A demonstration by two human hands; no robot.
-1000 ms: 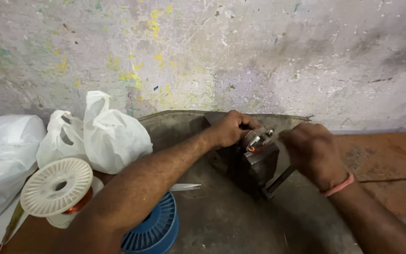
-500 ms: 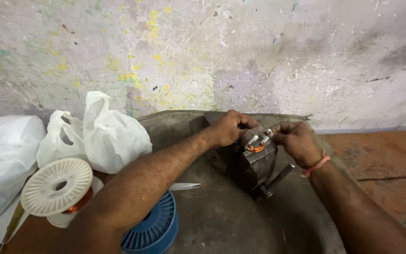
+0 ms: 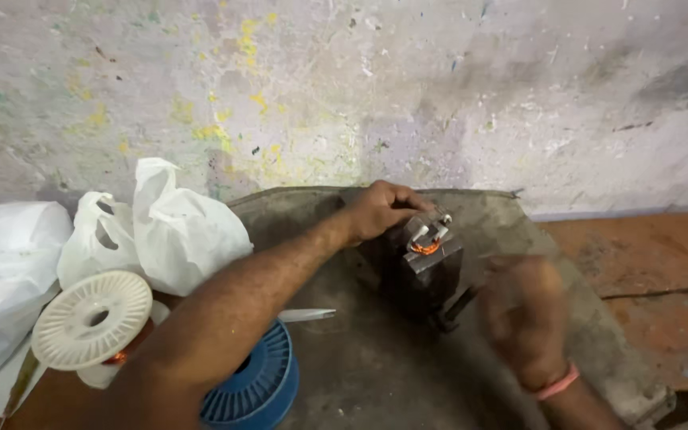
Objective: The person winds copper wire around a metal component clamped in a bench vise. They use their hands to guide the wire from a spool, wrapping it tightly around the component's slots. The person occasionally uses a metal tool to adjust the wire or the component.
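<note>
A dark metal block (image 3: 428, 275) with copper wire coils and pale strips at its top stands on a grey worn mat (image 3: 376, 358). My left hand (image 3: 380, 209) grips the block's upper left side and steadies it. Blurred by motion, my right hand (image 3: 523, 314) hovers to the block's lower right, apart from it, with a pink band on the wrist. I cannot tell whether the right hand holds anything.
A white spool (image 3: 91, 320) with copper wire and a blue spool (image 3: 258, 386) sit at the lower left. White plastic bags (image 3: 177, 231) lie to the left. A thin pale blade (image 3: 306, 315) rests on the mat. A stained wall (image 3: 360, 87) stands behind; reddish floor (image 3: 654, 271) is right.
My right hand has pulled away from the top of the block, down and to the right. My left hand has stayed on the block.
</note>
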